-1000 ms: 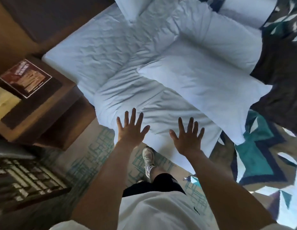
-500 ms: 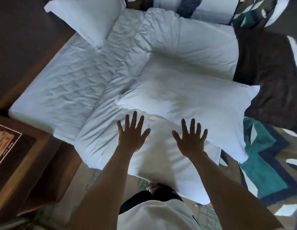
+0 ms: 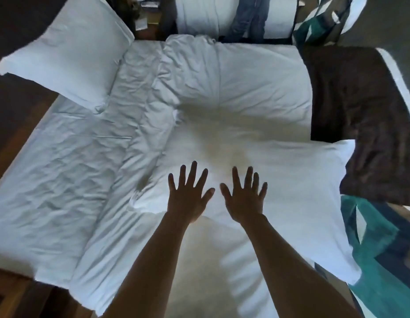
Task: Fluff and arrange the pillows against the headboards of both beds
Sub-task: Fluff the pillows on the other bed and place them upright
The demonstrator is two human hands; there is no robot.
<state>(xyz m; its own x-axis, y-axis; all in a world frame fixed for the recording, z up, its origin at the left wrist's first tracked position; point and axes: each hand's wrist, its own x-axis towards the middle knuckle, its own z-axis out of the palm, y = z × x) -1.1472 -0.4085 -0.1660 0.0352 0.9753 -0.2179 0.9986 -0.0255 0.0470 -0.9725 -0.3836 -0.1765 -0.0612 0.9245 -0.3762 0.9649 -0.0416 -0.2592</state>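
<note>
A large white pillow lies flat across the middle of the bed, on top of the folded white duvet. My left hand and my right hand are side by side over the pillow's near-left part, palms down, fingers spread, holding nothing. Whether they touch the pillow is unclear. A second white pillow leans at the top left against the dark headboard. The wrinkled white sheet is bare on the left.
A dark brown throw and a teal patterned runner cover the bed's right side. The second bed with blue clothing on it lies beyond. A wooden nightstand corner is at bottom left.
I have leaned in over the bed. Both open hands have moved forward from the bed's near edge to above the large pillow, and closer together. The floor and my foot have dropped from view.
</note>
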